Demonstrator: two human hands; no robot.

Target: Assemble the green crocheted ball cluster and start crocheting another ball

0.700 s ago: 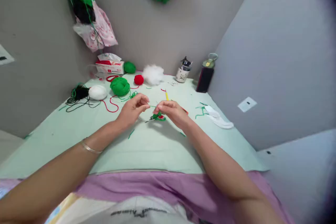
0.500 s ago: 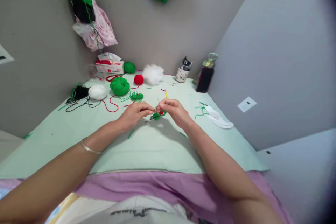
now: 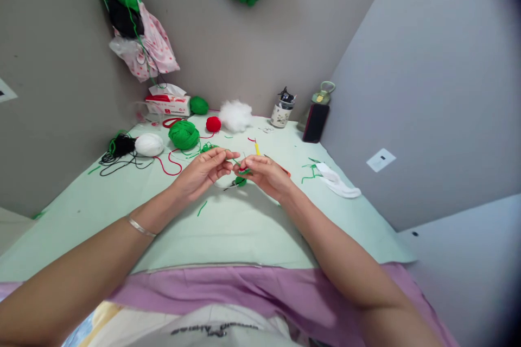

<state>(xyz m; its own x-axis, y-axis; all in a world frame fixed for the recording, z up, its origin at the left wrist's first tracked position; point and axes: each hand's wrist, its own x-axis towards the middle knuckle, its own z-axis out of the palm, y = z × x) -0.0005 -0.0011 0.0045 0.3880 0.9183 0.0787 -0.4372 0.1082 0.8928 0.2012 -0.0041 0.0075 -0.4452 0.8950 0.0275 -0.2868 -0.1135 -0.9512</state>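
On mint-green table (image 3: 228,227) in grey corner | left hand (image 3: 202,172), right hand (image 3: 265,173) pinch crochet piece (image 3: 240,179) | yarn ball (image 3: 184,134) behind

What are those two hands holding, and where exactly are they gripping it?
The right hand pinches a small green-and-red crocheted yarn piece by its top edge. The left hand pinches just beside it; piece or strand, too small to tell.

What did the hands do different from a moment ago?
The left hand slid right until its fingertips met the right hand, closing the gap above the small green crochet piece. The right hand kept its grip on that piece. The green yarn ball, red yarn ball and white yarn ball stayed put.
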